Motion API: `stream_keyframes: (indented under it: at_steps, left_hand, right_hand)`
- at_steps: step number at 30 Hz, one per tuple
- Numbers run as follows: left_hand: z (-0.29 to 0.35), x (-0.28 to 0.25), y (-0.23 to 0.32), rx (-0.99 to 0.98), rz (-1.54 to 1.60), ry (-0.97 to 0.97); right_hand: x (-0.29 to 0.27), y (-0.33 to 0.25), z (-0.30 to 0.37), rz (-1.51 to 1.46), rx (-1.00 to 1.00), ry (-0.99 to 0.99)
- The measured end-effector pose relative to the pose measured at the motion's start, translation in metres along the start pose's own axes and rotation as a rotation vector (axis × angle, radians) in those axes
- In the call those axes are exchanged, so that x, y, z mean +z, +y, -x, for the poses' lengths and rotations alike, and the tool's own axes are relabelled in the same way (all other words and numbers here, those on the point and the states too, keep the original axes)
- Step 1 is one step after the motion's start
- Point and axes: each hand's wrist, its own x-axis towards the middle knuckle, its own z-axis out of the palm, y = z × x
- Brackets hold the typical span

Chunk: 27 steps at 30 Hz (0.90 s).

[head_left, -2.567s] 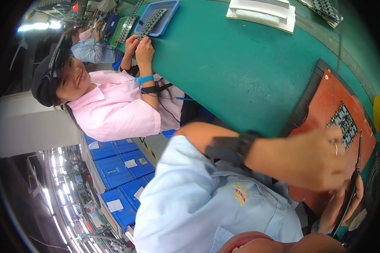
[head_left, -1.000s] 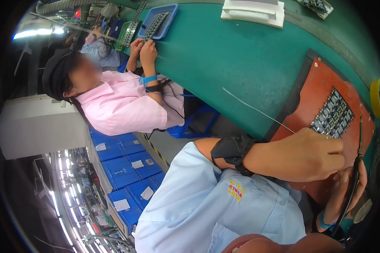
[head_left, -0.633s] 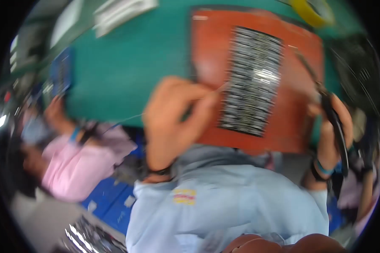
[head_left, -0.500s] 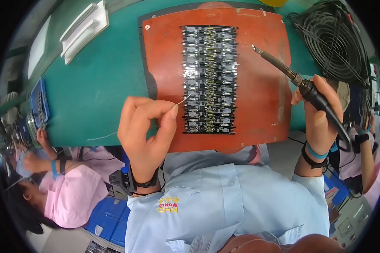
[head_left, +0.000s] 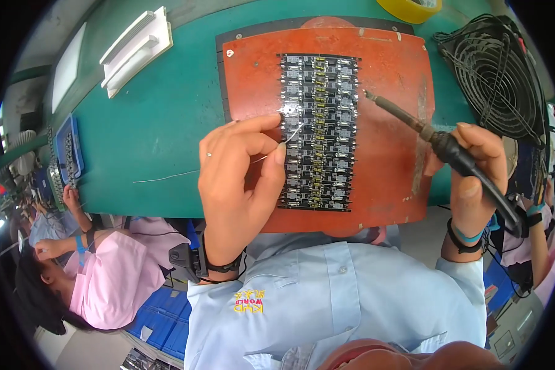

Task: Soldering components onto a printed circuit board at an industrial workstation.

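Observation:
A panel of small black circuit boards (head_left: 318, 132) lies lengthwise on a reddish-brown mat (head_left: 388, 154). Pinched between thumb and forefinger of my left hand (head_left: 237, 179) is a thin strand of solder wire (head_left: 295, 133); its front end reaches over the panel, and its tail trails left across the bench. That hand's other fingers extend to the panel's left edge. My right hand (head_left: 475, 172) grips a soldering iron (head_left: 453, 151) by its dark handle. The iron's tip points up and left, just off the panel's right edge, apart from the boards.
A black fan with a wire guard (head_left: 496, 89) stands at the right. Yellow tape (head_left: 413, 9) lies at the far edge. White ridged holders (head_left: 137, 52) rest far left on the green bench (head_left: 154, 135), with a blue tray (head_left: 69, 148) nearby. A co-worker in pink (head_left: 114, 280) sits at left.
My left hand has moved right, bringing the solder wire further over the panel, and its fingers have extended. The soldering iron's tip has come closer to the panel's right edge. The whole view has shifted slightly.

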Motion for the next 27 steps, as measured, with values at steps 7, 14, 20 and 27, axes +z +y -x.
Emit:
stream_keyframes:
  at_steps: [7, 14, 20, 27]
  left_hand:
    - [0.009, -0.002, -0.006, 0.045, 0.008, 0.073]
    - [0.003, -0.019, -0.03, 0.023, 0.009, 0.165]
    - [-0.005, -0.013, -0.038, 0.06, 0.213, 0.19]
    - [-0.004, -0.011, -0.039, 0.013, 0.203, 0.158]
  right_hand:
    - [0.008, 0.024, 0.018, 0.229, 0.042, 0.163]
    - [-0.063, 0.092, 0.018, -0.024, -0.04, -0.037]
    - [-0.004, 0.058, -0.004, 0.061, -0.181, 0.162]
    - [0.02, 0.028, -0.015, 0.144, -0.204, 0.115]
